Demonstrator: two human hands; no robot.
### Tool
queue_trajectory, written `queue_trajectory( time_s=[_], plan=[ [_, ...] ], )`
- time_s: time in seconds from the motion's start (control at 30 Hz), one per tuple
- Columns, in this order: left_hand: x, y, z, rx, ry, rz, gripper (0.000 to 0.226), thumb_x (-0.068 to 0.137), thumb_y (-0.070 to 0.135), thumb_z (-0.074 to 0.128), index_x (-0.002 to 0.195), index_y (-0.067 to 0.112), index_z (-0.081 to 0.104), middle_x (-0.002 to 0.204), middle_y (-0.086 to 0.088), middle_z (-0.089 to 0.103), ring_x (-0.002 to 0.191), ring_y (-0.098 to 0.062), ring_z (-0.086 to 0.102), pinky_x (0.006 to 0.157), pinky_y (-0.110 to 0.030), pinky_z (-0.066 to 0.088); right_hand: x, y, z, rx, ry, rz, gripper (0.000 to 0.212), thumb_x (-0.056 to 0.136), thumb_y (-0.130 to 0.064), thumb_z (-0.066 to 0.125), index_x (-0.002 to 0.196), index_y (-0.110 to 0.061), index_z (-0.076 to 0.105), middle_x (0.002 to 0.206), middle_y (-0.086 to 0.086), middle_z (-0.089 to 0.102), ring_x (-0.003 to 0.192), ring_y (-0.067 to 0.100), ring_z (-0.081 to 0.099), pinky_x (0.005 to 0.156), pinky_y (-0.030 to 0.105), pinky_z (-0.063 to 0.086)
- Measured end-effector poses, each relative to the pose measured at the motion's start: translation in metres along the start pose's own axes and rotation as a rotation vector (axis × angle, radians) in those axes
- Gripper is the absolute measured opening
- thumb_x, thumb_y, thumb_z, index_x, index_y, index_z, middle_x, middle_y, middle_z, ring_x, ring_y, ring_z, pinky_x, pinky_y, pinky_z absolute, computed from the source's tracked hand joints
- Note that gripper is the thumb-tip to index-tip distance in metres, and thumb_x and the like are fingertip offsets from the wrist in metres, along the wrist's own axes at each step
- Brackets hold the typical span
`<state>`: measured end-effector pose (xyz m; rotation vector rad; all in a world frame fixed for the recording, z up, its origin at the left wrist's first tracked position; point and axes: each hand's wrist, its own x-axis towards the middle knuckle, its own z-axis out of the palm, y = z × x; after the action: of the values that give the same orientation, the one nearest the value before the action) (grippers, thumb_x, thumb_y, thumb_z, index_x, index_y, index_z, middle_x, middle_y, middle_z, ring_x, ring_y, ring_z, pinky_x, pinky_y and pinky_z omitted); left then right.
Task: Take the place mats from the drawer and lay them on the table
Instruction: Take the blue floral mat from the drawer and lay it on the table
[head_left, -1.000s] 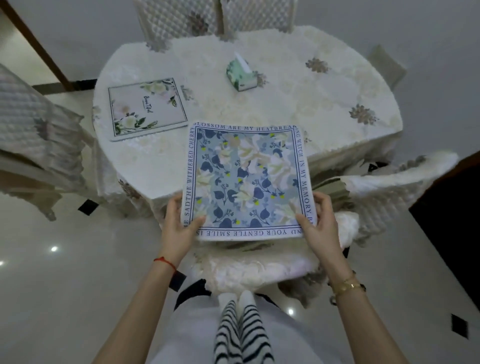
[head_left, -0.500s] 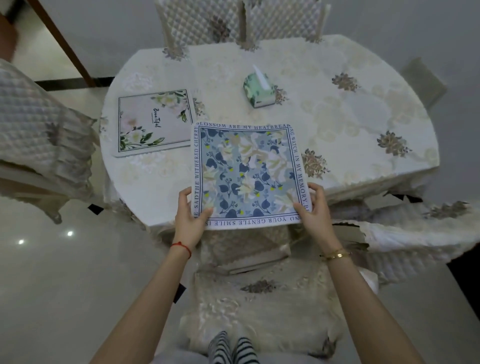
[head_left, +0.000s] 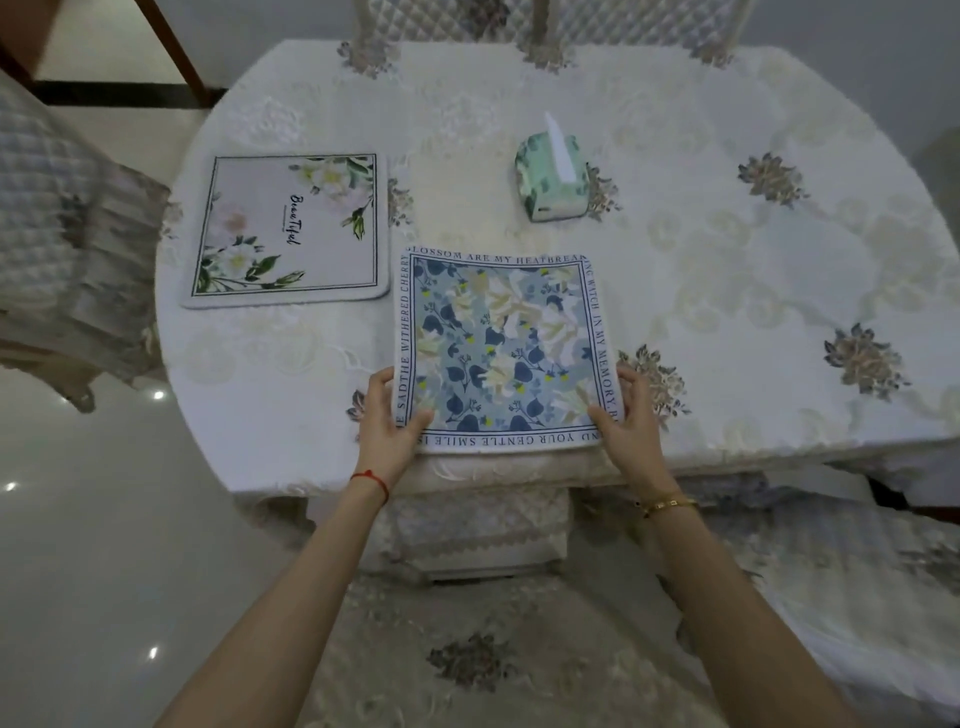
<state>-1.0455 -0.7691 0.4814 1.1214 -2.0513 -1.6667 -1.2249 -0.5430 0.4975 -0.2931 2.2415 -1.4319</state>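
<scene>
Blue floral place mat (head_left: 504, 353) carried forward: a second ago it hung out past the table's (head_left: 779, 249) near edge, now it sits wholly over the cloth at frame centre, near edge at the rim. Left hand (head_left: 387, 431) and right hand (head_left: 631, 421) went with it, gripping its near corners, now above the tabletop.

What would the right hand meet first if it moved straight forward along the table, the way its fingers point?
Probably nothing soon. The right hand grips the blue mat at its near right corner, fingers pointing away along the mat's right edge. Ahead lies only bare tablecloth; the tissue box sits left of that line, though depth is uncertain.
</scene>
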Motion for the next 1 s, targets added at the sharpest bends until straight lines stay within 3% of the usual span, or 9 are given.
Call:
queue_trajectory(
  time_s=[0.1,0.2,0.33,0.5,0.57,0.67,0.77,0.87,1.0],
  plan=[
    [0.005,-0.007,0.016,0.025,0.021,-0.008,0.055,0.082,0.008,0.073,0.127,0.015,0.041,0.113,0.009,0.052,0.103,0.0,0.058,0.093,-0.029,0.05,0.013,0.017,-0.007,-0.01,-0.014,-0.004,0.047,0.094,-0.002,0.057,0.134,-0.018,0.038,0.138,0.007,0.051,0.115,0.015,0.061,0.087,0.023,0.057],
    [0.004,-0.012,0.028,0.05,0.045,0.005,0.059,0.083,0.005,0.072,0.132,0.003,0.039,0.113,0.022,0.044,0.097,0.013,0.053,0.089,-0.006,0.041,0.019,0.027,-0.013,-0.016,-0.019,-0.009,0.049,0.093,-0.003,0.059,0.135,-0.017,0.039,0.139,0.009,0.051,0.116,0.018,0.061,0.089,0.025,0.056],
    [0.002,-0.022,0.029,0.089,0.028,-0.017,0.073,0.079,0.025,0.074,0.14,0.02,0.034,0.133,0.007,0.052,0.122,-0.015,0.053,0.105,-0.04,0.044,0.022,0.035,-0.016,-0.038,-0.022,-0.035,0.047,0.094,-0.006,0.06,0.135,-0.018,0.039,0.136,0.007,0.054,0.113,0.016,0.061,0.083,0.015,0.055],
    [0.006,-0.022,0.032,0.294,0.081,-0.006,0.085,0.077,0.023,0.078,0.148,0.013,0.032,0.145,-0.006,0.047,0.132,-0.023,0.046,0.11,-0.044,0.039,0.021,0.041,-0.014,-0.178,0.044,-0.006,0.051,0.091,-0.009,0.065,0.137,-0.01,0.044,0.119,0.005,0.063,0.096,0.013,0.062,0.071,0.002,0.048],
    [0.009,-0.026,0.031,0.353,0.077,0.025,0.084,0.077,0.028,0.078,0.147,0.015,0.033,0.143,-0.005,0.05,0.13,-0.023,0.047,0.108,-0.045,0.04,0.021,0.043,-0.012,-0.234,0.089,-0.033,0.051,0.089,-0.01,0.067,0.136,-0.009,0.047,0.116,0.006,0.065,0.094,0.015,0.062,0.077,0.012,0.052],
    [0.009,-0.031,0.03,0.434,0.073,0.05,0.085,0.078,0.035,0.076,0.148,0.016,0.032,0.143,-0.005,0.048,0.13,-0.024,0.045,0.109,-0.045,0.037,0.022,0.05,-0.009,-0.308,0.118,-0.08,0.051,0.088,-0.014,0.067,0.135,-0.011,0.049,0.115,0.008,0.064,0.099,0.023,0.063,0.086,0.044,0.055],
    [0.008,-0.032,0.029,0.495,0.095,0.059,0.087,0.078,0.036,0.076,0.149,0.013,0.032,0.139,-0.011,0.046,0.127,-0.028,0.042,0.109,-0.043,0.036,0.021,0.052,-0.007,-0.33,0.134,-0.08,0.05,0.088,-0.018,0.068,0.134,-0.012,0.048,0.119,0.009,0.06,0.106,0.025,0.059,0.09,0.048,0.051],
    [0.009,-0.028,0.025,0.581,0.144,0.094,0.083,0.077,0.036,0.076,0.146,0.011,0.036,0.127,-0.015,0.045,0.118,-0.03,0.042,0.104,-0.043,0.039,0.021,0.051,-0.006,-0.545,0.248,-0.156,0.057,0.085,-0.025,0.071,0.133,-0.006,0.049,0.121,0.015,0.052,0.11,0.025,0.046,0.097,0.04,0.041],
    [0.027,-0.014,0.026,0.649,0.128,0.265,0.066,0.088,0.031,0.065,0.144,0.007,0.039,0.137,-0.015,0.045,0.126,-0.03,0.041,0.108,-0.043,0.036,0.044,0.037,0.002,-0.73,0.251,-0.362,0.054,0.092,-0.032,0.058,0.137,-0.006,0.047,0.137,0.015,0.047,0.129,0.033,0.041,0.111,0.046,0.033]
  ],
)
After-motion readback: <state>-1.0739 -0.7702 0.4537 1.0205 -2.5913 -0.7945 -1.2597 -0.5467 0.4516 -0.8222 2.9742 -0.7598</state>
